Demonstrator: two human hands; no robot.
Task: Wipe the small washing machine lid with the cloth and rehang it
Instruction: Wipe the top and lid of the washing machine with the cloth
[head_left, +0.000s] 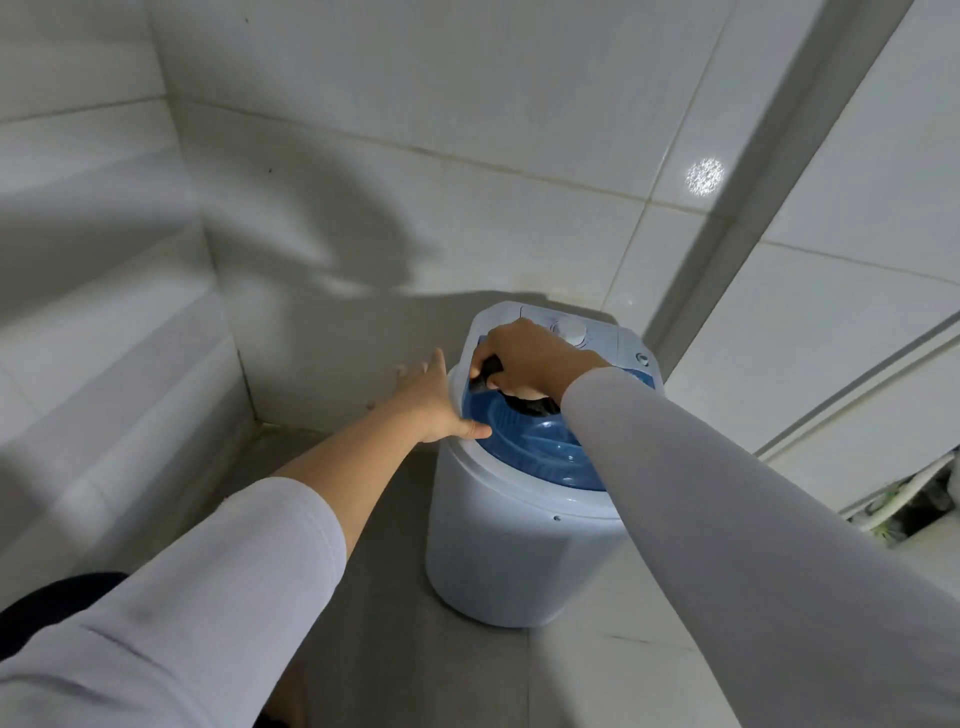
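White tiled walls (467, 130) meet in a corner behind the machine; a grey floor (374, 649) runs below them. A round patch of reflected light (705, 177) sits on the right-hand wall tile.

The small washing machine (498, 561) stands on the floor near the wall corner, a white tub-shaped body. Its top carries a translucent blue lid (535, 447), closed and lying flat inside the white rim. Behind the lid, along the machine's far edge, is a white control panel with a round dial (571, 332).

Both arms reach forward in pale long sleeves (727, 519); the left sleeve is pushed up, leaving the forearm bare.

Right hand (524, 358): over the far left part of the lid, fingers curled around a dark cloth (488, 371), knuckles up. The cloth is bunched in the grip and pressed against the lid surface; a further dark fold shows under the wrist, lying on the lid.

Left hand (434, 402): at the left edge of the machine's top, fingers straight and spread, pointing towards the wall. The thumb lies along the white rim, its tip touching the blue lid's near-left edge. The palm seems to rest against the rim, holding nothing.

At the right edge of the view, low by the wall, some small items (904, 509) sit in shadow; too blurred to identify.
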